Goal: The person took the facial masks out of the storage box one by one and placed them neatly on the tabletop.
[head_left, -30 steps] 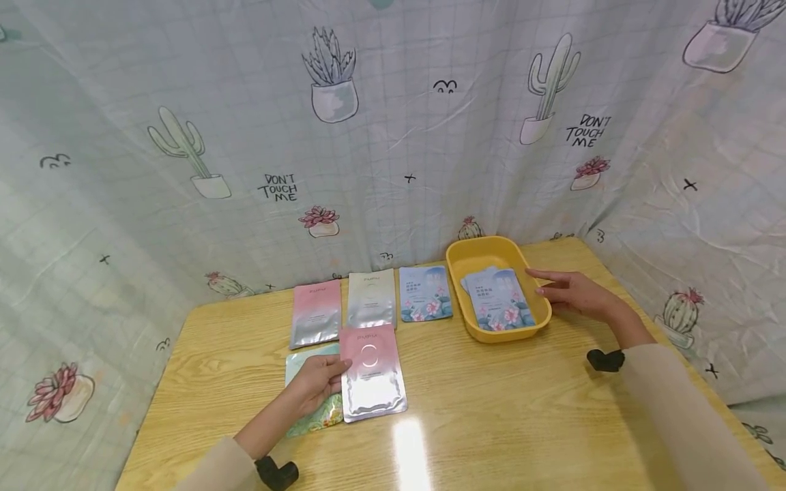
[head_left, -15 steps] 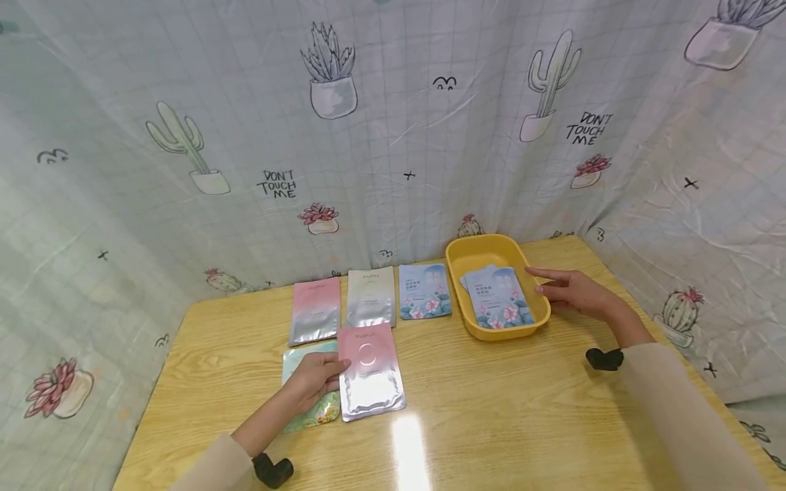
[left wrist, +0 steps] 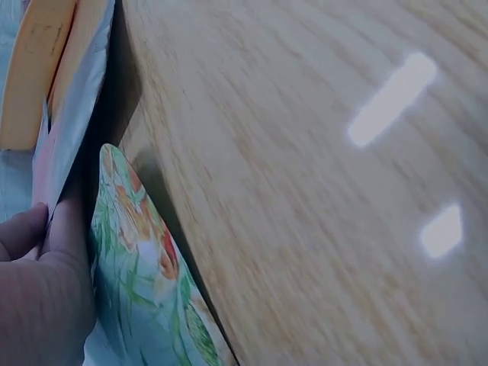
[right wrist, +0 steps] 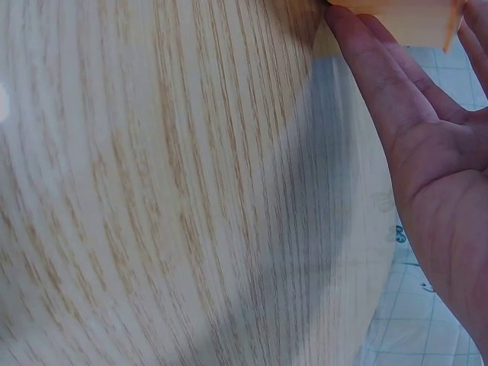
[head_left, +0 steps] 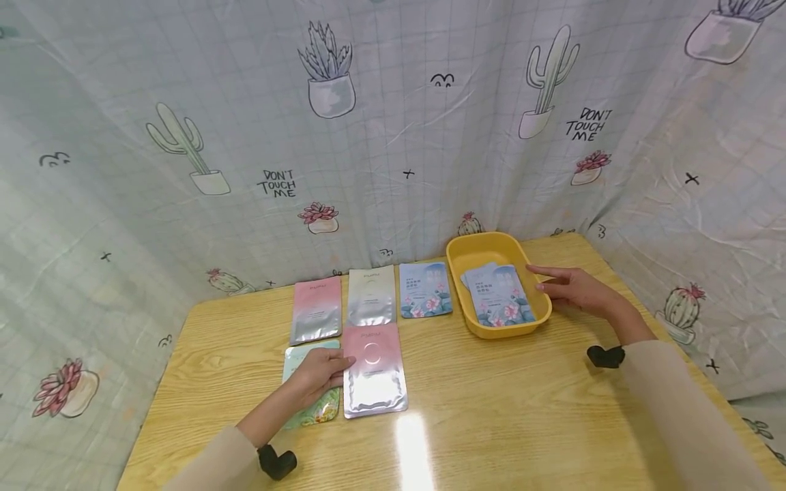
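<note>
My left hand [head_left: 319, 374] pinches the left edge of a pink-and-silver sheet mask packet [head_left: 374, 382]; in the left wrist view the thumb lies against its edge. Under that hand, a green floral packet [head_left: 325, 408] lies partly covered on the table. At the right, my right hand [head_left: 580, 292] touches the right side of a yellow plastic basket [head_left: 540, 320] with extended fingers. Inside the basket are blue floral packets [head_left: 500, 296], overlapping. The right wrist view shows the fingers [right wrist: 381, 84] against the basket's wall.
A row behind the held packet has a pink packet [head_left: 316, 310], a cream-and-silver packet [head_left: 371, 294] and a blue floral packet [head_left: 425, 290]. They lie on the wooden table [head_left: 491, 416], with a cactus-print curtain [head_left: 393, 136] at its back and sides.
The pink-and-silver packet and my left hand have shifted only very slightly. My right hand stays at the basket. The view has tilted a little.
</note>
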Motion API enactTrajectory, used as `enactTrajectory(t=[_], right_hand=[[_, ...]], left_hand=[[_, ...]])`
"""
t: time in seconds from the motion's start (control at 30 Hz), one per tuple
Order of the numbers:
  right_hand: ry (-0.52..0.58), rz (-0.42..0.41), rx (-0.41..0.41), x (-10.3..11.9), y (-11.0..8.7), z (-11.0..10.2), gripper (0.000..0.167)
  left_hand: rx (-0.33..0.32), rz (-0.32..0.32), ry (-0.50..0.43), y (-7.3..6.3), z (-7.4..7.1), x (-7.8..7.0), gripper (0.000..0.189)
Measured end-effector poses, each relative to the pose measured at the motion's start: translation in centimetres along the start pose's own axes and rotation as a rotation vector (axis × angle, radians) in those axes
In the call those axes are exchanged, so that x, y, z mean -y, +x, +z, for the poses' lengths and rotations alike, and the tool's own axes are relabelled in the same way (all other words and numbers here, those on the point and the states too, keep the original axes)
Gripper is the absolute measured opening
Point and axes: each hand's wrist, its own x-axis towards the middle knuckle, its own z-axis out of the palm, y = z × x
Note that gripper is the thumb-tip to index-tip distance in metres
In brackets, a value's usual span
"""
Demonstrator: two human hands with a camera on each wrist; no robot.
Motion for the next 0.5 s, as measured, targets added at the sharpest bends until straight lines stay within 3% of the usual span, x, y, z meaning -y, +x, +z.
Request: enactTrajectory(t=[0.07, 0.17, 0.3, 0.5], right_hand=[[0.000, -0.003, -0.002, -0.1, 0.0, 0.0, 0.068], [0.018, -0.009, 0.004, -0.1, 0.1, 0.1, 0.068], [0.028, -0.013, 0.005, -0.1, 0.1, 0.1, 0.067], [0.007, -0.009, -0.001, 0.0, 0.0, -0.1, 0.067]], left_hand=[[0.001, 0.001, -0.014, 0.3, 0.2, -0.1, 0.017], [-0.005, -0.003, -0.026, 0.5, 0.3, -0.2, 0.036], [-0.008, -0.013, -0.009, 0.6, 0.2, -0.5, 0.040], [0.043, 0.003, 0.094, 0.6, -0.5, -1.5, 0.024]])
